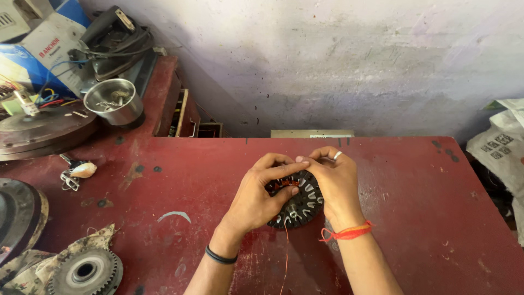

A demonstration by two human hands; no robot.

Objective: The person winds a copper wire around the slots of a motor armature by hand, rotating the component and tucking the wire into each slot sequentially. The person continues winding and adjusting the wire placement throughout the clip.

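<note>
A round black stator core (pixel 299 206) with slots and white slot liners rests on the red metal table (pixel 415 218). My left hand (pixel 257 196) grips its left side, fingers curled over the top rim. My right hand (pixel 334 183), wearing a ring and an orange wrist thread, pinches at the top edge where the fingertips of both hands meet. A thin copper wire (pixel 286 251) trails from the core down toward me.
At the left lie a toothed gear (pixel 86 271) on a rag, a steel bowl (pixel 114 101), a round metal disc (pixel 41 130), a small bunch of keys (pixel 73 173), boxes and cables. A white sack (pixel 499 147) sits at the right. A grey wall stands behind.
</note>
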